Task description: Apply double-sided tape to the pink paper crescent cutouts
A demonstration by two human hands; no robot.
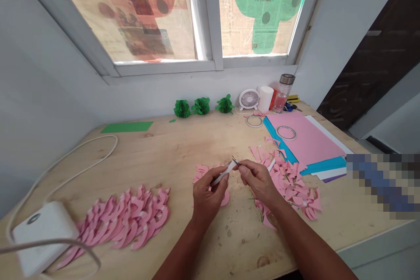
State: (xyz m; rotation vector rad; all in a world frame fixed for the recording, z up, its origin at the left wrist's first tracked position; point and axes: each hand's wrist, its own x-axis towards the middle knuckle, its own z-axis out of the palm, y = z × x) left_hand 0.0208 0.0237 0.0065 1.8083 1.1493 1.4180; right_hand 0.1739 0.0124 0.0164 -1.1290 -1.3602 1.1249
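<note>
My left hand is closed on a narrow white strip, pinched between thumb and fingers. My right hand is closed around what look like small scissors; two thin dark tips show at the strip's upper end, and the handles are hidden in the fingers. Under and behind my left hand lie some pink paper pieces, partly covered. A heap of pink paper scraps spreads beside my right hand. To the left, many curved pink paper pieces lie overlapped in rows.
A white box with a cable sits at the front left. Green paper and green paper balls lie farther back. A fan, bottle, tape rolls and paper sheets are at the right.
</note>
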